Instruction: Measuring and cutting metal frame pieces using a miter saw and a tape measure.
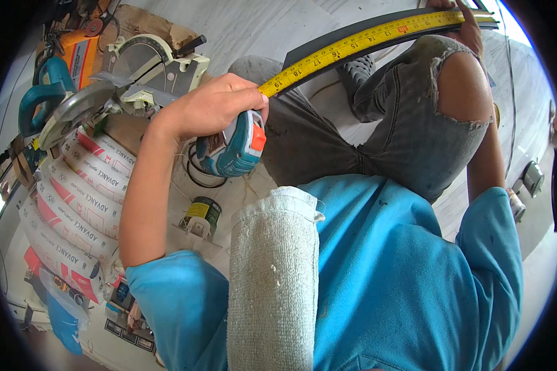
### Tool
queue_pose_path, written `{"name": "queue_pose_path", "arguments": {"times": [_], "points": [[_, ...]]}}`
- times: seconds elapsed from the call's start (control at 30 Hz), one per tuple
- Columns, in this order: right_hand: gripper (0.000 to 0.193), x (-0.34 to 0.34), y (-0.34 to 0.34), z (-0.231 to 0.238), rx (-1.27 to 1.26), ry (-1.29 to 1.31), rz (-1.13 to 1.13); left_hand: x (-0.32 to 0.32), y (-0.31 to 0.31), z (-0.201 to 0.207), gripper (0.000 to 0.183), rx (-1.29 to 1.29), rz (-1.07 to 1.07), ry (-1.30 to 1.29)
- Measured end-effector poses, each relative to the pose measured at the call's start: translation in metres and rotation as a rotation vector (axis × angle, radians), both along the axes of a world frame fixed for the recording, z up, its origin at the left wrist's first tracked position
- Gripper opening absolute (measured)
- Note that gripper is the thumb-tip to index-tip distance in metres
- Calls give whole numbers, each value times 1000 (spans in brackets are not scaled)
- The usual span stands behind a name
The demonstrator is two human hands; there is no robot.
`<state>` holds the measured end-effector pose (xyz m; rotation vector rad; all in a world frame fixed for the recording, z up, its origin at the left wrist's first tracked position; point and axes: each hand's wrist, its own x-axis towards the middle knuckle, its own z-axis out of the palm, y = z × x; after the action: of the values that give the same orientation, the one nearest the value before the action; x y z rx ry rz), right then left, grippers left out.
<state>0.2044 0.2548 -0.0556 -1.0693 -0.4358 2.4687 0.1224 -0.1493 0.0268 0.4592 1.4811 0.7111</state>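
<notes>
My left hand is closed over a teal and grey tape measure with an orange button, in front of my left knee. From it the yellow blade runs out to the upper right, lying along a long dark strip, maybe a metal profile. My right hand grips the far end of strip and blade beyond my right knee, fingers bent around both. Strip and blade cross above my legs in torn grey jeans.
A mitre saw with a teal handle stands at the left, next to an orange box. Stacked white and red bags lie below it. A small dark can sits on the floor. A pale towel hangs close in front.
</notes>
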Motion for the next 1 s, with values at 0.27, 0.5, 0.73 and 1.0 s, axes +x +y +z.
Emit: {"name": "queue_pose_path", "arguments": {"times": [0.27, 0.5, 0.73, 1.0], "points": [[29, -1, -7, 5, 5, -9, 37, -5, -5, -1, 34, 46, -18, 35], [31, 0, -14, 6, 108, -41, 101, -4, -11, -5, 34, 32, -9, 38], [33, 0, -19, 14, 172, -100, 95, -4, -11, -8, 34, 13, -19, 42], [46, 30, 64, -42, -74, 152, 354, -25, -8, -15, 39, 134, 132, -46]]}}
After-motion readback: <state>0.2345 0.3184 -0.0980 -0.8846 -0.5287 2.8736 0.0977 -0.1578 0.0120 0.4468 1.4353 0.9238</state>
